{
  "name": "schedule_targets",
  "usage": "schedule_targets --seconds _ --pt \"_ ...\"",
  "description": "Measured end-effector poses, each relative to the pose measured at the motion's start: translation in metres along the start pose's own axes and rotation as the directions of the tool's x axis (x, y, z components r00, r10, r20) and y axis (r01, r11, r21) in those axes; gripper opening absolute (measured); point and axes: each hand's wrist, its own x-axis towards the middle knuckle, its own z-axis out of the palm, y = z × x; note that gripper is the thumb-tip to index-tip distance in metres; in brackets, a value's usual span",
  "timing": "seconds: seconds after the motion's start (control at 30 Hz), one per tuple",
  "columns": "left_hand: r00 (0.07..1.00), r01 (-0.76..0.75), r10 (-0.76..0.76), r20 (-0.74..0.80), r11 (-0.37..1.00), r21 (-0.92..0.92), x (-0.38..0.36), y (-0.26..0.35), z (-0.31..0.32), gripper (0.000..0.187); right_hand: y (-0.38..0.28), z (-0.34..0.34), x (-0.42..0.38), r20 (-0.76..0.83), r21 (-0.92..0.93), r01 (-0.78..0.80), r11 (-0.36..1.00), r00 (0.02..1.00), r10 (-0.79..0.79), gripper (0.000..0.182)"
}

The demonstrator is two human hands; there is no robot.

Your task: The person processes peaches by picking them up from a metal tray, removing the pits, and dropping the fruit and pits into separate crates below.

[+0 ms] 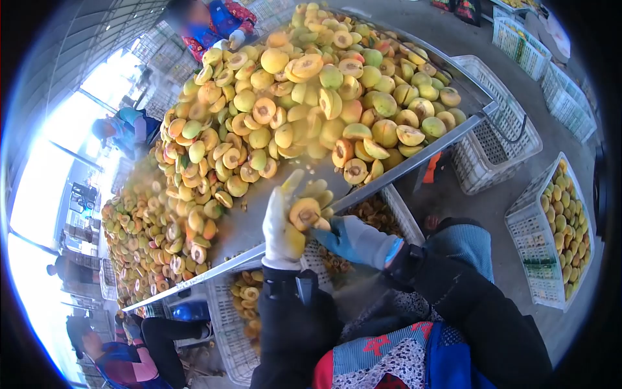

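Note:
My left hand (283, 228), in a yellow-stained white glove, is closed around a halved yellow peach (304, 214) with its cut face turned up. My right hand (355, 240), in a blue and grey glove, has its fingers curled against the peach's lower right edge; whatever lies inside them is hidden. Just beyond both hands is the bare front of a metal table (256, 217), with a big heap of halved and whole peaches (259, 123) on it.
Below the table edge stand a crate of peach halves (223, 324) and a crate of dark scraps (405, 217). To the right are an open white crate (499, 155) and a crate of whole fruit (528, 259). Co-workers (217, 26) sit around the table.

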Motion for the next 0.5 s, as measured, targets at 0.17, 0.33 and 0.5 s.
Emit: schedule_targets --seconds 0.17,0.33,0.5 --pt "0.977 -0.144 0.15 -0.153 0.988 0.05 0.004 -0.018 0.005 0.053 -0.035 -0.002 0.003 0.259 0.239 -0.382 0.893 0.911 0.321 0.05" --pt "0.982 -0.17 0.179 -0.065 0.977 0.126 0.001 -0.013 -0.005 0.053 -0.028 -0.007 0.01 0.344 0.115 -0.423 0.899 0.866 0.364 0.052" --pt "0.987 -0.14 0.149 -0.051 0.979 0.148 0.001 -0.014 -0.009 0.05 -0.036 -0.015 0.008 0.426 0.081 -0.534 0.842 0.782 0.455 0.056"
